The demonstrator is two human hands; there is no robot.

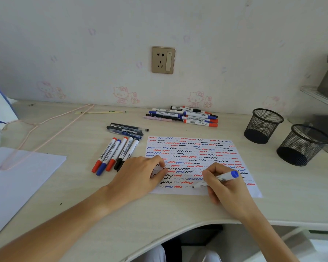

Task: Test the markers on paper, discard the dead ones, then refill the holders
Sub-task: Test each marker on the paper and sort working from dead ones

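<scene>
We see the marker point(215, 179) low and right of the middle of the frame. It is white, with a blue cap stuck on its back end, and it lies tilted. The right hand point(223, 188) holds it, fingers curled around its barrel. Its dark tip touches the paper point(195, 165) near the bottom row of squiggles.

The paper is a white sheet in the middle of the frame, full of red, blue and black wavy lines. The left hand point(140, 173) rests on its left edge. The fingers lie loose and a bit bent, pressing on the sheet and holding nothing.

Just left of the paper lie 5 markers point(114, 156) side by side, with red, blue and black caps pointing down toward us. Above them is a small bunch of dark pens point(126, 129). Higher up, near the wall, lies a pile of markers and pens point(186, 116).

At the right of the frame stand 2 black mesh holders point(263, 125), one beside the other, both upright.

All of this sits on a pale desk point(83, 186). At the left we see a stack of white paper point(17, 178) and a pink clothes hanger point(45, 133). A wall socket point(163, 60) is at the upper middle.
</scene>
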